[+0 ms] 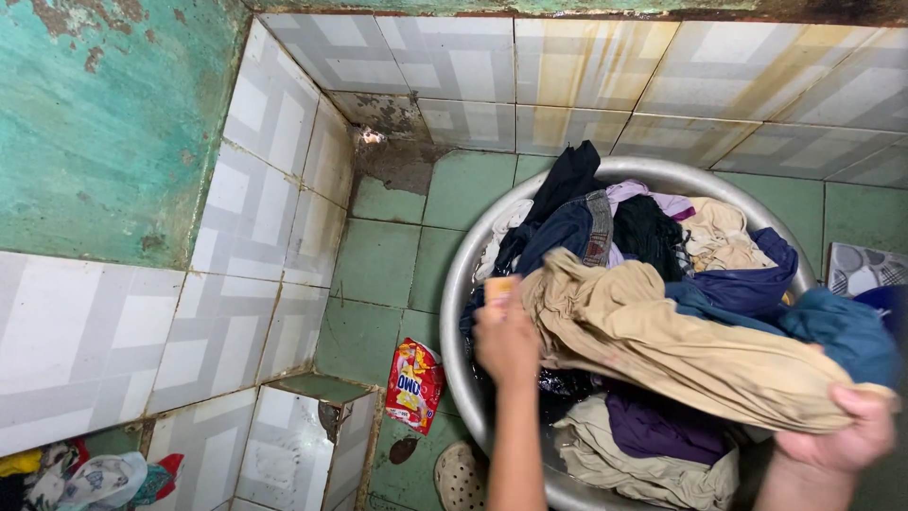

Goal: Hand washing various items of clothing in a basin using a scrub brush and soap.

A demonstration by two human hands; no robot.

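Tan garment stretched between clenched hands, left also gripping soap, right, over basin.

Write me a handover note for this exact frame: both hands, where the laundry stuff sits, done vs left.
Left hand: closed around a small yellowish bar, held against one end of the tan garment.
Right hand: gripping the garment's other end, stretching it across the metal basin.
Basin: on the green tiled floor, piled with mixed clothes in navy, purple, black and beige.
Red detergent packet: on the floor left of the basin, beside a sandal.
Done: cannot tell which pieces are washed.
Left: tan garment in hand; the pile beneath.
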